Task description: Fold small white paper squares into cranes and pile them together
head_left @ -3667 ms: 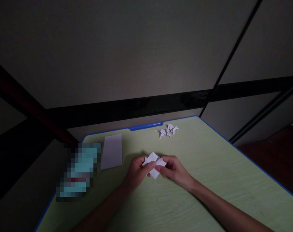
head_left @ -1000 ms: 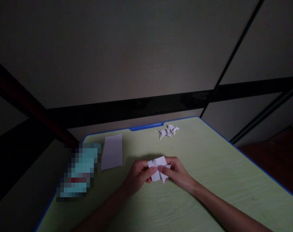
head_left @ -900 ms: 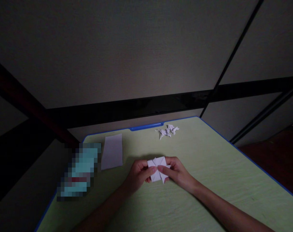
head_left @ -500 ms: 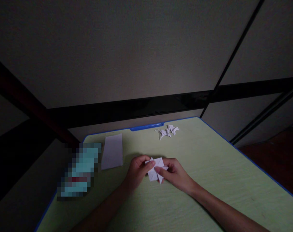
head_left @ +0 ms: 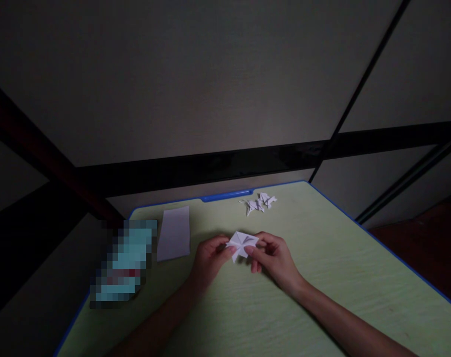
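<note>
A small piece of folded white paper (head_left: pixel 242 241), creased and with pointed corners, is held between both hands above the middle of the table. My left hand (head_left: pixel 212 258) pinches its left corner, thumb on top and fingers behind. On the other side, my right hand (head_left: pixel 275 253) grips the right edge between thumb and forefinger, its lower fingers curled underneath. The back of the paper is hidden from view.
Several folded white paper figures (head_left: pixel 259 203) lie together near the far edge of the green table (head_left: pixel 322 233). To the left are white paper sheets (head_left: pixel 174 234) and a pixelated teal object (head_left: pixel 126 260). A blue trough (head_left: pixel 227 195) runs along the back edge, before a panelled wall.
The folded paper has been turned in my hands and now shows a different side. My right hand has shifted to its right edge, and the fingers sit farther apart.
</note>
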### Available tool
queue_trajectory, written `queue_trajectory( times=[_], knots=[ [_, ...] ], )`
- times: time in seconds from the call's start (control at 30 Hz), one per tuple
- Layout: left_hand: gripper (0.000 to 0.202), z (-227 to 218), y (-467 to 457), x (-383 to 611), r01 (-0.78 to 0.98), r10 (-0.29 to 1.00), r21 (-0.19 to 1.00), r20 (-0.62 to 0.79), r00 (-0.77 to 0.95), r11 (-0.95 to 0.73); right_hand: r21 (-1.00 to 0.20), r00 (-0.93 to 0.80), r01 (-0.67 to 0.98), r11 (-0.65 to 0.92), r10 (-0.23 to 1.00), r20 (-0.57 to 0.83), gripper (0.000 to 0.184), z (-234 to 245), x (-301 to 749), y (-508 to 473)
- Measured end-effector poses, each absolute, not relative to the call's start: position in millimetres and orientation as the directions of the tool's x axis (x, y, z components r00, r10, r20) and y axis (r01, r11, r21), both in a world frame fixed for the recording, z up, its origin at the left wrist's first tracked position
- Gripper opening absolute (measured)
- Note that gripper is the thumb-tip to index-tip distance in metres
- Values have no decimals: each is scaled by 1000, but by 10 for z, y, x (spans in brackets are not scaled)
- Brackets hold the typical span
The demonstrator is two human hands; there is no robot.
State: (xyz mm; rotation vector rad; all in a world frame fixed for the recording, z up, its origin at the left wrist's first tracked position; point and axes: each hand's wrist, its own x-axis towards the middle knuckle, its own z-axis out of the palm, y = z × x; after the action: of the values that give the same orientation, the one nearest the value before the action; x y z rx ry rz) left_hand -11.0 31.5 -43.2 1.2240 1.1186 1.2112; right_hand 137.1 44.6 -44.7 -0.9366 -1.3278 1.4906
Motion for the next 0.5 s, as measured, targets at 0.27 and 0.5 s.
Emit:
queue_trajectory(
  times=[0.27,0.5],
  knots=[
    [10,-476,308,-124,97,998,994,47,51,-52,-985,-206,-118,130,967,152,16,-479,1404,464],
    [10,-437,290,-116,129,984,977,159,77,-168,-984,-243,-116,138,956,163,17,-471,1389,433]
  ],
)
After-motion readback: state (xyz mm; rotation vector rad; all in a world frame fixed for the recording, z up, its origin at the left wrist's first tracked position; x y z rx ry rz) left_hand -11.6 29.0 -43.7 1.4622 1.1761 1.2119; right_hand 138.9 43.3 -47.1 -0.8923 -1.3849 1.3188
